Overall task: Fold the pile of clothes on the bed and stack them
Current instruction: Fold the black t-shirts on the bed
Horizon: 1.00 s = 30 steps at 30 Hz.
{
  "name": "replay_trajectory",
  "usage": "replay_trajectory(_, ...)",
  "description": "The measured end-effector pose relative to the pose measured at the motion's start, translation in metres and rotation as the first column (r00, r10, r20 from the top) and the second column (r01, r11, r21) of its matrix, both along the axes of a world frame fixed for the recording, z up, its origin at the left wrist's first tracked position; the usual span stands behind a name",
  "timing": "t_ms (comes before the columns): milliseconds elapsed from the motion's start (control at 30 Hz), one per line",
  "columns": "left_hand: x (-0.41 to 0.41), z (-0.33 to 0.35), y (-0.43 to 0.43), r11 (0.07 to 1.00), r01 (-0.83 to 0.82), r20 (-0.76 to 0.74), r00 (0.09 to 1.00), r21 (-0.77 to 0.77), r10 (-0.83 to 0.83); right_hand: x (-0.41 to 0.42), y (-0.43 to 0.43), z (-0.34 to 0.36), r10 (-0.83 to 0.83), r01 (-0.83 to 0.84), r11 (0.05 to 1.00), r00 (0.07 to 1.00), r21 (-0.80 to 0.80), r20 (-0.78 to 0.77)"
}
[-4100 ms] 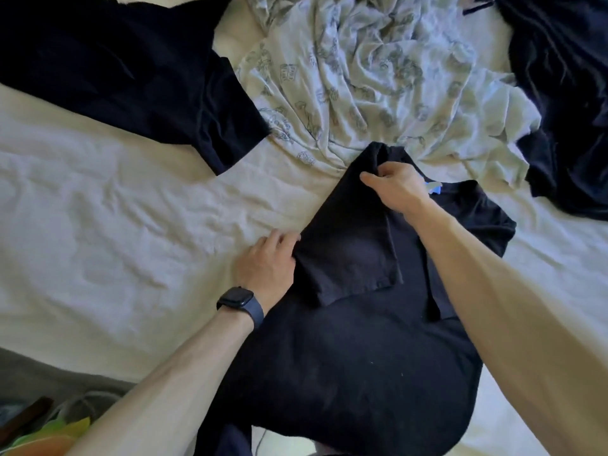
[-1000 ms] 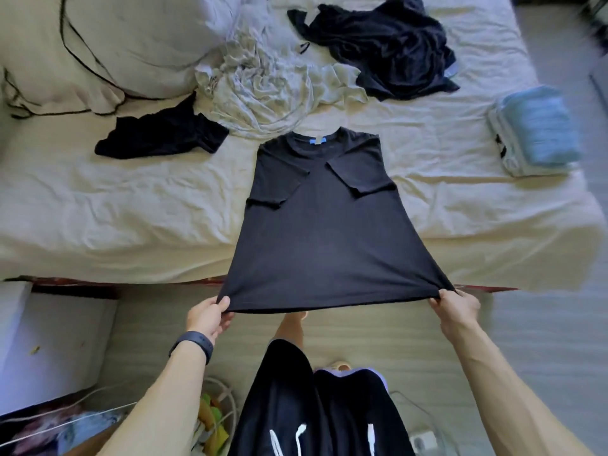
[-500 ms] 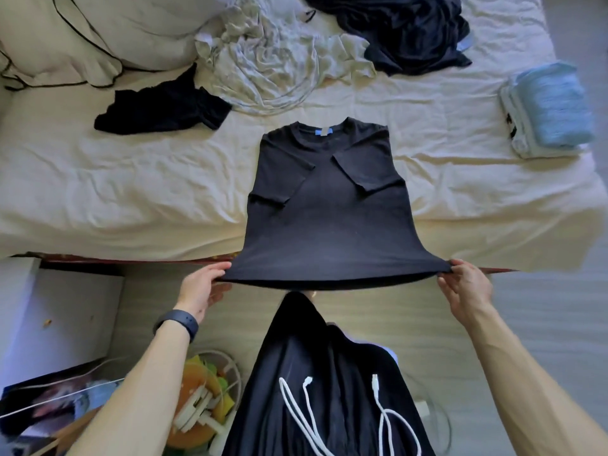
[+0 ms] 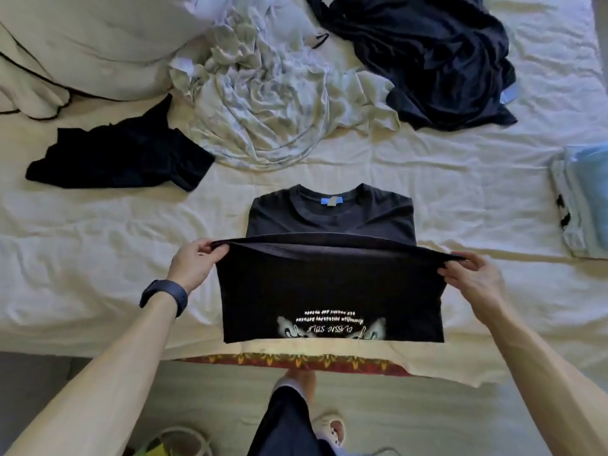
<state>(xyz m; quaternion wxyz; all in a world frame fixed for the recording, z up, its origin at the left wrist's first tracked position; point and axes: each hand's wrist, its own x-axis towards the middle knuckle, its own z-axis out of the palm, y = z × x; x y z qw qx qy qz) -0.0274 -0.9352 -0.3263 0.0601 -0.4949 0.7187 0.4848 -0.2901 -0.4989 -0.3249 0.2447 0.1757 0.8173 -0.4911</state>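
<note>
The left hand (image 4: 192,264) and right hand (image 4: 473,274) are each pinching a hem corner of the black T-shirt (image 4: 329,291), carrying it from the bed (image 4: 98,241) edge, where it hung a moment ago, toward the collar. This halving fold looks nearly finished; the folded stack (image 4: 582,199) is waiting at right.

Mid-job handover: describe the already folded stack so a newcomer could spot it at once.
Start at the white bed and follow it to the right edge of the view, level with the black T-shirt being folded. The folded stack lies there, pale blue on top; it alone is squared and flat, unlike the crumpled clothes farther back.
</note>
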Motion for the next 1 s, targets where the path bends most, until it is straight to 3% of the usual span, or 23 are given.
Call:
replay_trajectory(133, -0.069, -0.062, -0.031, 0.988, -0.126, -0.037, 0.991, 0.086, 0.129, -0.066, -0.039, -0.051, 0.041, -0.029, 0.984, 0.997, 0.176, -0.065)
replay_trajectory(367, -0.119, -0.142, -0.05, 0.969, -0.242, -0.019, 0.97, 0.045, 0.243, -0.121, -0.076, -0.131, 0.01, 0.007, 0.98, 0.996, 0.199, -0.088)
replay_trajectory(533, -0.114, -0.142, -0.045, 0.928, -0.357, -0.006, 0.933, 0.11, 0.359, -0.118, -0.071, -0.144, 0.015, -0.001, 0.986, 0.996, 0.166, -0.085)
replay_trajectory(633, -0.112, -0.135, -0.043, 0.89, -0.428, -0.042, 0.898, 0.161, 0.439, -0.11, -0.068, -0.135, -0.086, 0.091, 0.994, 0.994, 0.065, -0.064)
replay_trajectory(733, -0.111, -0.135, -0.036, 0.866, -0.457, -0.047, 0.879, 0.202, 0.475, -0.104, -0.061, -0.127, -0.214, 0.22, 0.973, 0.972, -0.067, 0.095)
replay_trajectory(833, -0.106, -0.138, -0.024, 0.876, -0.46, 0.037, 0.887, 0.144, 0.46, -0.103, -0.056, -0.121, -0.181, 0.212, 0.969, 0.959, -0.124, 0.219)
replay_trajectory(1000, -0.11, -0.132, -0.015, 0.843, -0.534, 0.037, 0.846, 0.06, 0.533, -0.112, -0.064, -0.12, -0.126, 0.127, 0.992, 0.99, -0.005, 0.065)
